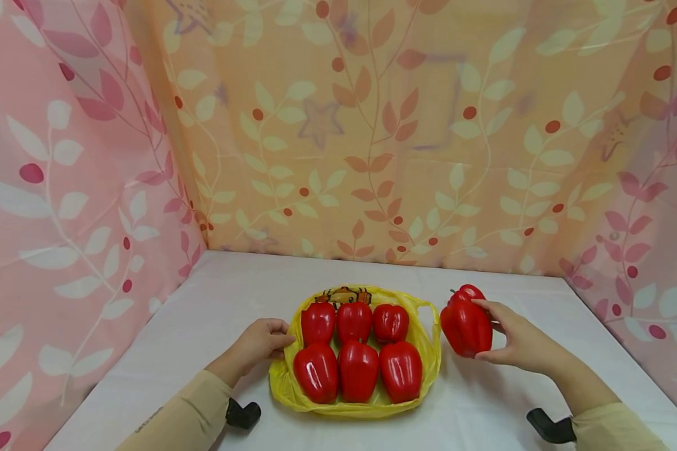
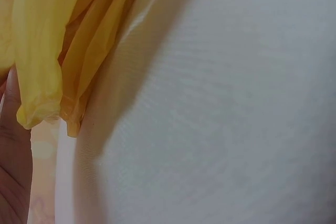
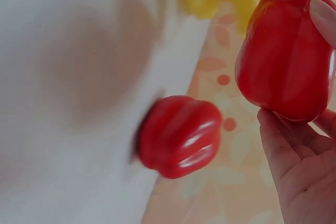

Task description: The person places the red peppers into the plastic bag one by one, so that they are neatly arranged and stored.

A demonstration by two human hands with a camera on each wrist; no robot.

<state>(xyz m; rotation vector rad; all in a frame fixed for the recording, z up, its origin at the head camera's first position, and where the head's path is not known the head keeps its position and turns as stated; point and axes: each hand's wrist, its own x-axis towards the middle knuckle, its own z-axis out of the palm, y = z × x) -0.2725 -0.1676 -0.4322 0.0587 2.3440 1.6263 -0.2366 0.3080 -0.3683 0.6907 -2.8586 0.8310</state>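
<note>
A yellow plastic bag [image 1: 282, 379] lies spread on the white table [image 1: 203, 313] with several red bell peppers [image 1: 358, 369] on it in two rows. My left hand [image 1: 273, 341] grips the bag's left edge; in the left wrist view the yellow bag [image 2: 47, 40] folds against a finger [image 2: 13, 161]. To the right of the bag, my right hand [image 1: 504, 338] holds one red pepper [image 1: 466, 329] between thumb and fingers, just above the table. Another red pepper [image 1: 469, 292] sits right behind it. In the right wrist view the held pepper [image 3: 286, 56] is top right and the loose pepper [image 3: 181, 135] lies on the table.
Floral curtains close off the back [image 1: 372, 138], left [image 1: 62, 207] and right [image 1: 654, 238] sides of the table. Bare white cloth [image 2: 220, 119] stretches to the left of the bag and along the front edge. Black wrist mounts [image 1: 242, 413] show at both sleeves.
</note>
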